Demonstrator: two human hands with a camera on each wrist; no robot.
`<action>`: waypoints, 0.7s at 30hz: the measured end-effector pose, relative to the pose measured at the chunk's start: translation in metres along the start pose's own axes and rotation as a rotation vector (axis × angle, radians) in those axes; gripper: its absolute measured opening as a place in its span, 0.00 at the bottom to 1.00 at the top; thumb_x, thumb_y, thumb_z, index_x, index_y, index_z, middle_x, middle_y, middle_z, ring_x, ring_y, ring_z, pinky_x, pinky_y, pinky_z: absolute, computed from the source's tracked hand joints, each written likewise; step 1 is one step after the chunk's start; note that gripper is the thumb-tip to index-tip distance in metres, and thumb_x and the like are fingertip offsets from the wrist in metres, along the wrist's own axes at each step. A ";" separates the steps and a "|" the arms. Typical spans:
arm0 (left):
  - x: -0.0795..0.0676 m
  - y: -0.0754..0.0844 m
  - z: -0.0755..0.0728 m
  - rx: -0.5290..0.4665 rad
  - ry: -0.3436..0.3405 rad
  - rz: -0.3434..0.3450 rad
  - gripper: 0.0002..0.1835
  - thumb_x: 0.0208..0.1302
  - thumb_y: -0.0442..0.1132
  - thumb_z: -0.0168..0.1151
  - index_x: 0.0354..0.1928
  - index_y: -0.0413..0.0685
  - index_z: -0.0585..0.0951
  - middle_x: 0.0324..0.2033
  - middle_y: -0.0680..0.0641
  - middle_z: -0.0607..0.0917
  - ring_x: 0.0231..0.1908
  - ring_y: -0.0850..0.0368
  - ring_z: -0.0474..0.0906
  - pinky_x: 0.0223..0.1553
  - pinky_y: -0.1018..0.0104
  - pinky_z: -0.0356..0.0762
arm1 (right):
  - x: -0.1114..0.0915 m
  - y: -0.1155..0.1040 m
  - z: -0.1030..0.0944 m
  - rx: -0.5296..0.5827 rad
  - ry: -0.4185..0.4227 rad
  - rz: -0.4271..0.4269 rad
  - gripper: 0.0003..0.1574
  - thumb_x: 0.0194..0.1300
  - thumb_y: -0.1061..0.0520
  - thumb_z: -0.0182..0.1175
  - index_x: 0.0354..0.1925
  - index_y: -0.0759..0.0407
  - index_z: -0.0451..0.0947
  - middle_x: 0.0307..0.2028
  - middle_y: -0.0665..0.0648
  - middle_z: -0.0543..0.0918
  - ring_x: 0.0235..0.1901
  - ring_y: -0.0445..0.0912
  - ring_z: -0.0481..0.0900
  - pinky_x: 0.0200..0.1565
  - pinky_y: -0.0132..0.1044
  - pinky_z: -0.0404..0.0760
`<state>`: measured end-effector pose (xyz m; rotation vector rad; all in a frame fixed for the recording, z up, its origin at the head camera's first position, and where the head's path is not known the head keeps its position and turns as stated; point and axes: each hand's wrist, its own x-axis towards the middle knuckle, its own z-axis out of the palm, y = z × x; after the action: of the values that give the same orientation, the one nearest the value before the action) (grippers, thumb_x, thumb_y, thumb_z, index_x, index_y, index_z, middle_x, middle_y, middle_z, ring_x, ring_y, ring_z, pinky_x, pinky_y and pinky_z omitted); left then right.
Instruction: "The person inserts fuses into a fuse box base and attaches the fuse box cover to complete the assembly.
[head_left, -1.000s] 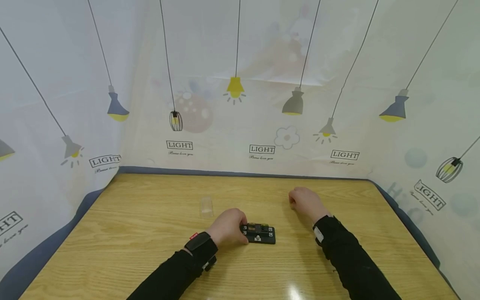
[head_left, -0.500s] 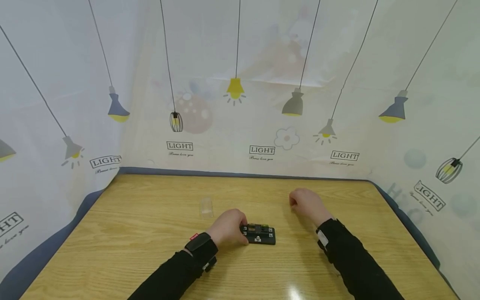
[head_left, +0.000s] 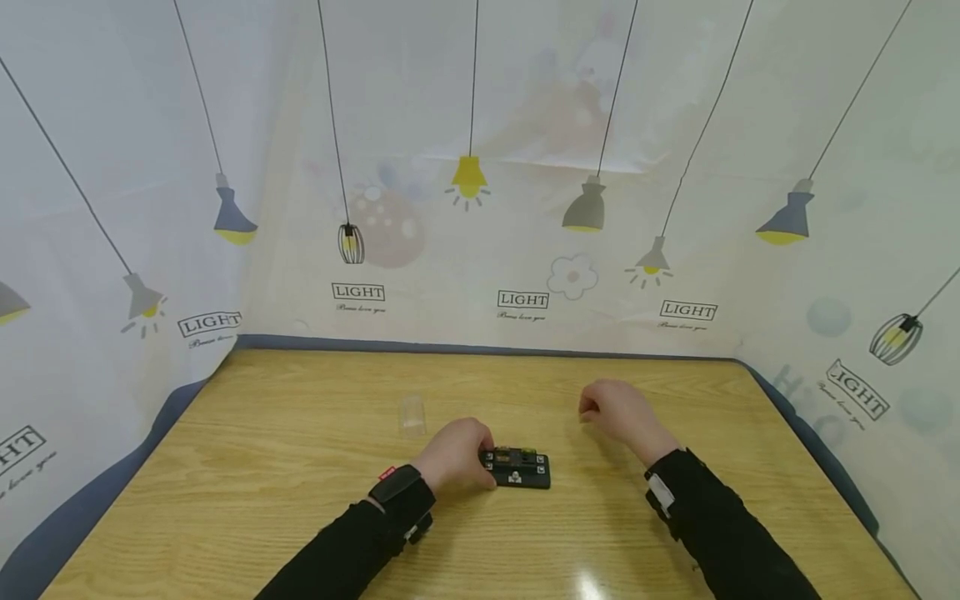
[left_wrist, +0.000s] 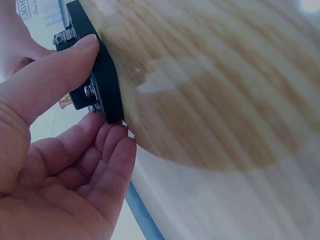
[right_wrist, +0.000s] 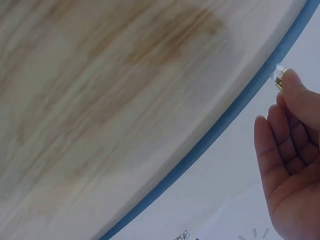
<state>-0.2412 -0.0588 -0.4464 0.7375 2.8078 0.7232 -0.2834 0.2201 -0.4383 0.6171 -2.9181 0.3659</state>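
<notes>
On the table, a flat black terminal block carries silver screws and brass-coloured parts along its top. My left hand grips its left end; in the left wrist view the thumb lies over the black base, with the other fingers curled by its lower end. Farther right and back, my right hand is held apart from the block. Between thumb and index finger it pinches a small clear and gold-coloured piece, visible in the right wrist view; its exact kind is unclear. The hand covers this piece in the head view.
A transparent plastic cover lies on the wooden table, behind and left of the left hand. White cloth printed with lamps surrounds the table's back and sides, with a blue-grey band along the edge.
My right wrist and forearm have shifted slightly right and toward me, the fingers staying nearly in place. The left hand and the terminal block have not visibly moved.
</notes>
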 end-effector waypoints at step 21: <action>0.000 0.001 -0.001 0.016 0.009 0.025 0.22 0.37 0.45 0.75 0.37 0.46 0.82 0.33 0.52 0.80 0.32 0.61 0.73 0.38 0.65 0.73 | -0.011 -0.052 0.003 0.037 0.029 -0.181 0.08 0.51 0.53 0.66 0.24 0.45 0.75 0.24 0.41 0.72 0.24 0.35 0.68 0.28 0.30 0.71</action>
<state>-0.2411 -0.0589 -0.4453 0.7760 2.8203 0.7108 -0.2524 0.1776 -0.4325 0.8664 -2.8047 0.4034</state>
